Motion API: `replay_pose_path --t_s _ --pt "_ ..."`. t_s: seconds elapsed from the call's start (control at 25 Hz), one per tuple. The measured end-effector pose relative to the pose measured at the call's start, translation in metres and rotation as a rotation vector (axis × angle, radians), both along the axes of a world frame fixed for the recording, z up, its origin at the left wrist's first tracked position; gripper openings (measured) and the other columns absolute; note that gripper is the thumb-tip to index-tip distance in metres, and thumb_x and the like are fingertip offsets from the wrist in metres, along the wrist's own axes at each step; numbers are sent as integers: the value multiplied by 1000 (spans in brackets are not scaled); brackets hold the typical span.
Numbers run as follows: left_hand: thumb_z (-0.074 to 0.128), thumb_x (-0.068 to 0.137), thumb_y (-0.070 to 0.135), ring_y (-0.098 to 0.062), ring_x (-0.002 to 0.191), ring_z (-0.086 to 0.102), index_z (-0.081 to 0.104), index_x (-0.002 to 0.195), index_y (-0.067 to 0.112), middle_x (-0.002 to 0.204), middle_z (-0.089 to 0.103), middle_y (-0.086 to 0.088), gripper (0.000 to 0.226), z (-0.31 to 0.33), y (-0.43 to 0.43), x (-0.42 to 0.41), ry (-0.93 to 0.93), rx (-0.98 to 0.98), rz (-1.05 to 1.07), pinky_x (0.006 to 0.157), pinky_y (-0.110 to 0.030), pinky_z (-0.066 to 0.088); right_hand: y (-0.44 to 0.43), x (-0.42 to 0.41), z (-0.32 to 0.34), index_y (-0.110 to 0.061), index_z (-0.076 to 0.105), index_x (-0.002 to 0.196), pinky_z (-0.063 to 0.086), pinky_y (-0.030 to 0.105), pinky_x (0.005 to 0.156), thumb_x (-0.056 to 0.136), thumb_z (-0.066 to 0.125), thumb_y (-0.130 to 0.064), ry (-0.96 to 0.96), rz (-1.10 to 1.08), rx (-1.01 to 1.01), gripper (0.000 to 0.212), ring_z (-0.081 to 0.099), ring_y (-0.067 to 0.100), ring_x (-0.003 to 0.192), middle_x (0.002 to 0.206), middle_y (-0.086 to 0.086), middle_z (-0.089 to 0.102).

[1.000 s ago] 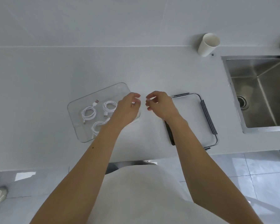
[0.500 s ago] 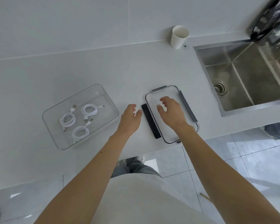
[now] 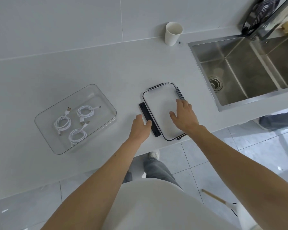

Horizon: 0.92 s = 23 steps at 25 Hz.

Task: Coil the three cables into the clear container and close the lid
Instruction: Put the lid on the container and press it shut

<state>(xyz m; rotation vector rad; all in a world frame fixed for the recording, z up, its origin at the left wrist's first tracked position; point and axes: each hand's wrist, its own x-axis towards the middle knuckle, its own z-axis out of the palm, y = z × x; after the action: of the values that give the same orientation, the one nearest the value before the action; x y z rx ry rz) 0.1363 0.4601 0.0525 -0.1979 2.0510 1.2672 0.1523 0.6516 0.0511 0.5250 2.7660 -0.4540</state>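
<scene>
Both hands closing on flat clear rectangular lid w/ dark clips (image 3: 160,112), long axis running away from person: right hand (image 3: 184,116) spread open on top, left hand (image 3: 140,126) loosely open touching its near-left clip, neither gripping. Clear plastic container (image 3: 106,105) holding three coiled white cables (image 3: 73,121) is sitting well to left.

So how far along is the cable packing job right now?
All three coiled white cables already lie in the clear container. In hand: the left hand and right hand are open at the lid, which lies on the counter beside the container. Left: lift the lid over and latch it.
</scene>
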Motion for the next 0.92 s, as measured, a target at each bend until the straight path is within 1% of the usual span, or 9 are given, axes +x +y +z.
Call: replay_pose_path --t_s 0.12,0.2,0.32,0.44,0.52,0.56,0.68,0.8,0.92 --pt "44 100 27 -24 117 45 26 144 6 144 36 -14 52 -5 17 -2 11 -40 47 91 -31 36 22 -5 -8 -2 33 141 40 45 104 99 51 -30 4 23 27 53 36 38 133 146 19 36" --pt "46 100 26 -25 117 46 25 147 6 145 35 -14 55 -8 31 -5 15 -50 117 87 -30 36 37 -9 -14 -1 32 143 40 46 104 99 51 -31 -3 24 10 56 35 38 133 146 19 35" --pt "49 99 23 -27 127 43 19 151 8 151 28 -12 62 -11 55 -8 11 -79 246 90 -28 35 63 -16 -23 0 31 143 40 47 103 98 52 -30 -24 46 -55 58 36 39 132 147 20 35" --pt "51 96 23 -29 118 47 25 146 6 144 35 -14 59 -16 73 -13 12 -139 368 93 -33 40 86 -22 -34 1 33 140 41 46 99 98 53 -29 -46 90 -118 56 38 40 127 143 21 38" --pt "52 96 23 -26 111 47 25 146 7 140 37 -12 60 -17 80 -15 -5 -165 425 94 -35 41 95 -25 -40 2 36 138 40 46 98 98 52 -28 -49 105 -164 53 40 40 122 139 22 40" --pt "53 95 23 -26 112 47 24 147 8 139 37 -12 61 -19 84 -15 -15 -174 449 95 -36 42 99 -27 -42 1 38 136 41 45 97 98 52 -27 -49 107 -189 50 41 39 120 137 22 42" --pt "54 94 24 -29 117 51 26 148 9 139 39 -13 62 -22 92 -12 -18 -188 500 100 -42 46 100 -28 -48 0 43 130 41 44 93 97 52 -25 -33 93 -263 42 43 37 115 130 20 46" --pt "55 95 21 -24 114 50 28 148 7 139 39 -10 61 -25 94 -12 -7 -205 511 96 -35 45 97 -29 -51 0 46 126 43 41 89 96 54 -23 -24 49 -317 39 47 37 109 123 20 49" --pt "54 95 22 -29 120 49 25 149 6 142 38 -15 63 -28 95 -15 -11 -225 511 98 -36 44 97 -31 -53 -2 49 127 47 44 91 94 54 -24 -9 -18 -383 40 51 36 107 120 18 51"
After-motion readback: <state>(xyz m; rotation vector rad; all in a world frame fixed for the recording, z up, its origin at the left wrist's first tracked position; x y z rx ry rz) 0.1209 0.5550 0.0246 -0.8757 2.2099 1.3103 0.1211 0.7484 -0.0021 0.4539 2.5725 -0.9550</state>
